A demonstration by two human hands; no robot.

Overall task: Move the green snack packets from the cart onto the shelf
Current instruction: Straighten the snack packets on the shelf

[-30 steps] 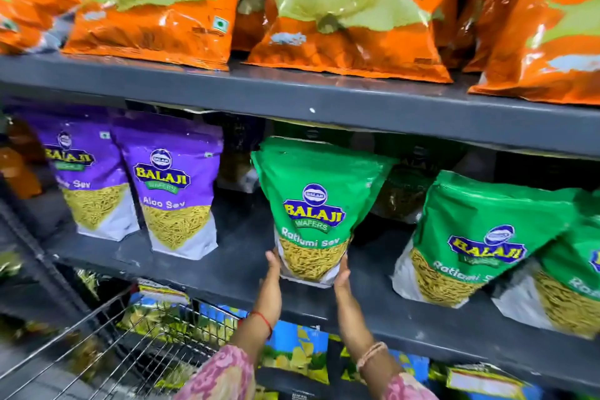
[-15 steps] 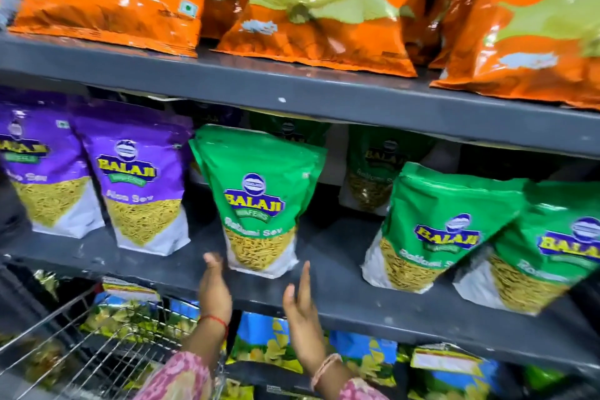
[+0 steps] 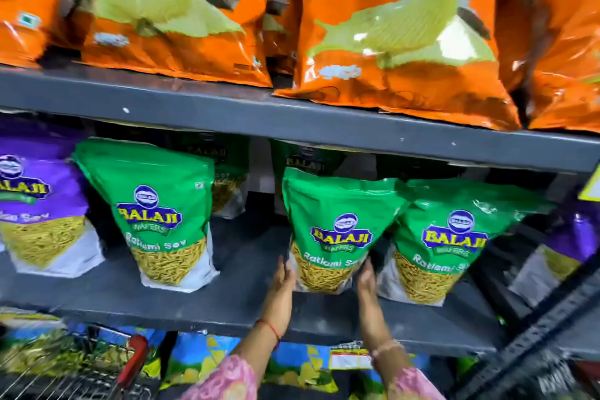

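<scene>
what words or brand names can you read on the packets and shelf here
"BALAJI WAFERS" and "Ratlami Sev": left green packet.
"BALAJI", "Ratlami S", cut off by the right hand: middle green packet, flanked by the left hand.
"BALAJI", "Ratlami", partly blurred: right green packet.
"ALAJI", cut at the frame edge; lower line blurred: purple packet.
"CROMC", blurred, and "Simply Salted", barely legible: orange bag.
Lower shelf label: too blurred.

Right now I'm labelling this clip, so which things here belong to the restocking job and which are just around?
Part of the job:
- green packet between both hands
- left hand, right hand
- other green packets
- middle shelf
- cart

Just around:
- orange chip bags
- purple packet
</scene>
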